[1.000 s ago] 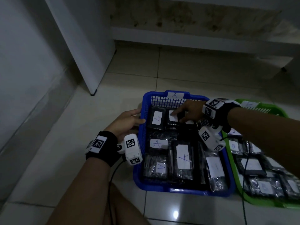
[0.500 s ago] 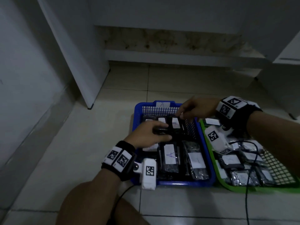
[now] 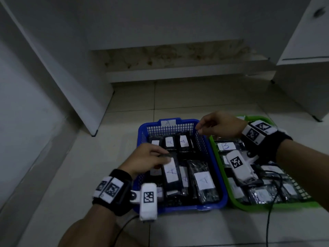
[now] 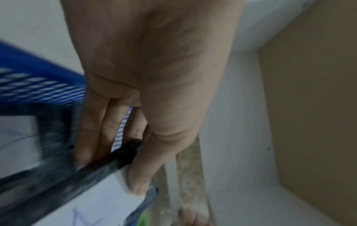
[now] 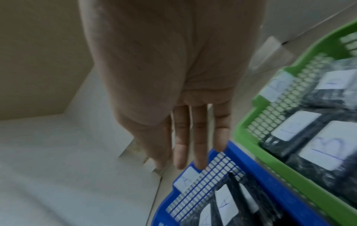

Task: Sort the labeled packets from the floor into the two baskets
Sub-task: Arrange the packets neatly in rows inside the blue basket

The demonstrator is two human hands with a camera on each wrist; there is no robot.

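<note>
The blue basket [image 3: 216, 175] marked A is packed with dark packets bearing white A labels. My left hand [image 3: 163, 156] reaches in from the left rim and pinches the far end of one A packet [image 3: 171, 172], which lies over the others. In the left wrist view the thumb [image 4: 138, 175] presses on its white label and the fingers sit under the dark edge of that packet [image 4: 63, 183]. My right hand [image 3: 200, 128] hovers over the basket's far right corner and holds nothing; its fingers [image 5: 199, 145] hang straight above the blue basket's rim [image 5: 249, 166]. The green basket [image 3: 236, 202] holds B packets [image 5: 326, 150].
The baskets stand side by side on the tiled floor [image 3: 195, 229]. A white cabinet panel [image 3: 71, 77] stands to the left, a stained low step [image 3: 178, 68] behind, and another cabinet [image 3: 302, 68] at the right. Cables from the wrist cameras trail over the green basket [image 3: 270, 202].
My left hand left the blue basket's left rim, reached inside and took hold of an A packet. My right hand lifted off the far packets and drew back to the right corner.
</note>
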